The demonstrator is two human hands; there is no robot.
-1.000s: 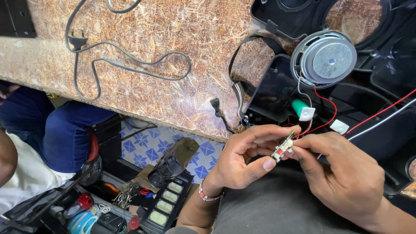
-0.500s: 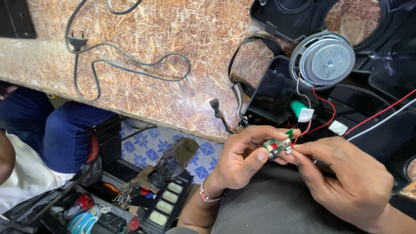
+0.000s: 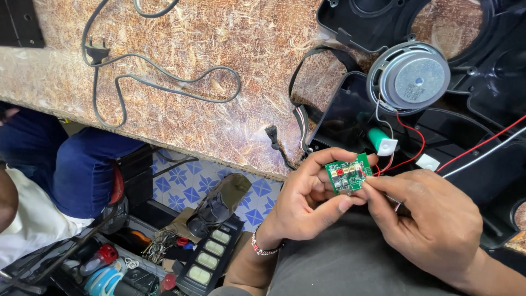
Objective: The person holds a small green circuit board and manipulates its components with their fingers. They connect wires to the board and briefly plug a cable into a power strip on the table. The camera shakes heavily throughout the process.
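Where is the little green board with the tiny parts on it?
In the head view, the small green circuit board sits right of centre, pinched between the left hand and the right hand, just below the round grey speaker.

The left hand (image 3: 307, 203) is covering the lower edge of the circuit board (image 3: 348, 174), and the right hand (image 3: 433, 225) is hiding where the red wires (image 3: 412, 148) are joining it. The board's parts are showing too small to tell apart. The frame is cropping the black housing (image 3: 482, 93) and the seated person (image 3: 33, 219).
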